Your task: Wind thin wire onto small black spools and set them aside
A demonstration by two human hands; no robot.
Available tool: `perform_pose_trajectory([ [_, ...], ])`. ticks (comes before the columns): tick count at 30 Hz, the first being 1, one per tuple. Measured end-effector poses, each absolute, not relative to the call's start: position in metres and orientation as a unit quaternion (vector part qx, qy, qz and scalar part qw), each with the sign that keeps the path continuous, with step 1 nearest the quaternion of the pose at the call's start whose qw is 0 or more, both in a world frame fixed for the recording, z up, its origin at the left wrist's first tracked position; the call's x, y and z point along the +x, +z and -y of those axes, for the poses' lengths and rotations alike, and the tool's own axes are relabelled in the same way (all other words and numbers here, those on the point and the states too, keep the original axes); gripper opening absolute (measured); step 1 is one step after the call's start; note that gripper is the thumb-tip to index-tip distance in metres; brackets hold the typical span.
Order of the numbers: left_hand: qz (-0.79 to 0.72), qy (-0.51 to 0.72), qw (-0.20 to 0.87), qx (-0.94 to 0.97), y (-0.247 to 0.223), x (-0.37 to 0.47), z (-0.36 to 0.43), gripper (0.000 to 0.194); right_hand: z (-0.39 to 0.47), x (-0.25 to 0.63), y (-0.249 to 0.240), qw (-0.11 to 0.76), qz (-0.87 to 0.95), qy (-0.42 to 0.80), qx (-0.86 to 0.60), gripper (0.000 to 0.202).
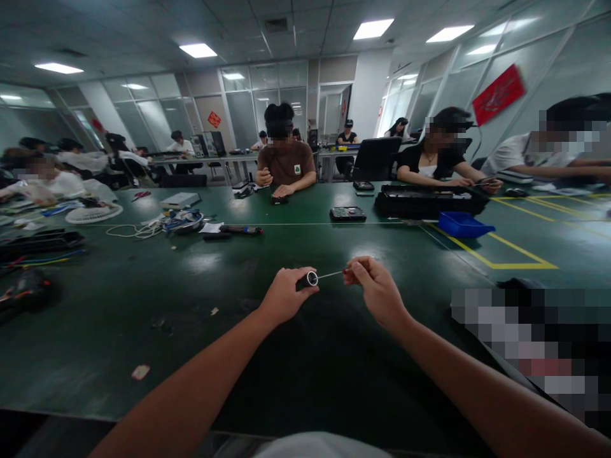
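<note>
My left hand (285, 294) is closed around a small black cylinder (310, 279) with a bright silver ring at the end facing right. Between the fingertips of my right hand (375, 286) is a thin screwdriver (331, 275), its reddish handle mostly covered by the fingers. The metal shaft points left and its tip reaches the ringed end of the cylinder. How deep the tip goes I cannot tell. Both hands are above the green table (267, 388), close to its near edge.
Further back lie a hard drive (348, 214), a long black housing (429, 201), a blue tray (464, 224), coiled cables (181, 221) and a dark tool (241, 229). A power tool (28, 294) sits at far left. People work across the table and on the right.
</note>
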State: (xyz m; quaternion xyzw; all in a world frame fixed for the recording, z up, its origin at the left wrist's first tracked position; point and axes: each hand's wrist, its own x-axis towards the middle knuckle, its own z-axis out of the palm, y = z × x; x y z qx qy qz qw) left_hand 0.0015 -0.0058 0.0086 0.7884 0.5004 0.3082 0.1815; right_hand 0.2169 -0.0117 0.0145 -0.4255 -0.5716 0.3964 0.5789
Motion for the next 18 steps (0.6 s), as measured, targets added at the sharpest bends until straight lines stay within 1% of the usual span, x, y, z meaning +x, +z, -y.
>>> perform_pose_trajectory([
  [4, -0.488, 0.308, 0.169, 0.799, 0.0072, 0.0003, 0.0049, 0.036, 0.0156, 0.2170, 0.0164, 0.540, 0.624, 0.343, -0.449, 0.025],
  [7, -0.487, 0.308, 0.166, 0.800, 0.0060, -0.0004, 0.0046, 0.036, 0.0183, 0.2146, 0.0162, 0.518, 0.642, 0.330, -0.459, 0.023],
  [18, -0.505, 0.295, 0.166, 0.794, 0.0017, -0.0011, 0.0024, 0.039, 0.0163, 0.2129, 0.0124, 0.521, 0.633, 0.328, -0.470, 0.024],
])
